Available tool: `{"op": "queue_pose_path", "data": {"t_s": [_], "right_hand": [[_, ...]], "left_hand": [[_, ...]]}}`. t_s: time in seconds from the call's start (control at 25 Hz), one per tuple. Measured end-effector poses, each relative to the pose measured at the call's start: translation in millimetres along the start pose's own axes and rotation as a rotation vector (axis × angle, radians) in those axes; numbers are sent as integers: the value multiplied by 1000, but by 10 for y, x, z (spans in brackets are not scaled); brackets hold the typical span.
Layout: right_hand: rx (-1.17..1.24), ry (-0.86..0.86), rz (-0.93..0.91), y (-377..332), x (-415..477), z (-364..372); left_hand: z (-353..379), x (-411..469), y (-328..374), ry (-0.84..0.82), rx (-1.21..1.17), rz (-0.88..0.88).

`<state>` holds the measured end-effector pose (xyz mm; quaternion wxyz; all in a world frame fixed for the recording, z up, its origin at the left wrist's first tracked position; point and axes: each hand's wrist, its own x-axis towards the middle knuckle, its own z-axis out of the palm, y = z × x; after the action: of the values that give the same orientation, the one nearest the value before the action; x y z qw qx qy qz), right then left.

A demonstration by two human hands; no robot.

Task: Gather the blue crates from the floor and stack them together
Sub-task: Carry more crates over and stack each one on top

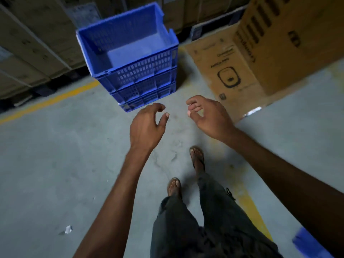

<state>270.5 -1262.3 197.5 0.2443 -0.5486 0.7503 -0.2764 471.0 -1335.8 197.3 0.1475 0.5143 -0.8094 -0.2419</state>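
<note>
A warehouse or stockroom is shown. Strapped cardboard cartons are stacked high along the back and left, raised on dark pallets. The bare concrete floor is marked with painted yellow lines. A large shipping box printed with an appliance outline is seen at the right, and ventilated blue plastic crates are stacked on the floor beside it

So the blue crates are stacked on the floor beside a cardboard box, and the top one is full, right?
Not full: the head view shows the top crate empty. The stack does stand on the floor beside the box.
</note>
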Motion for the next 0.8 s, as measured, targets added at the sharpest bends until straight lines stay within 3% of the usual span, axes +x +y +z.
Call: {"op": "queue_pose_path", "data": {"t_s": [0.2,0.44,0.6,0.8], "right_hand": [[-59,216,89,-142,-1366,-766],[-198,448,277,300,-3074,-1369],[-113,622,475,771,-4550,-1649],[-68,791,712,1460,-6414,-1950]], "left_hand": [[-233,-588,929,-80,125,393],[148,-1441,2169,-252,175,807],[607,-2300,3091,-405,31,927],[1322,-3624,4257,-538,-179,938]]}}
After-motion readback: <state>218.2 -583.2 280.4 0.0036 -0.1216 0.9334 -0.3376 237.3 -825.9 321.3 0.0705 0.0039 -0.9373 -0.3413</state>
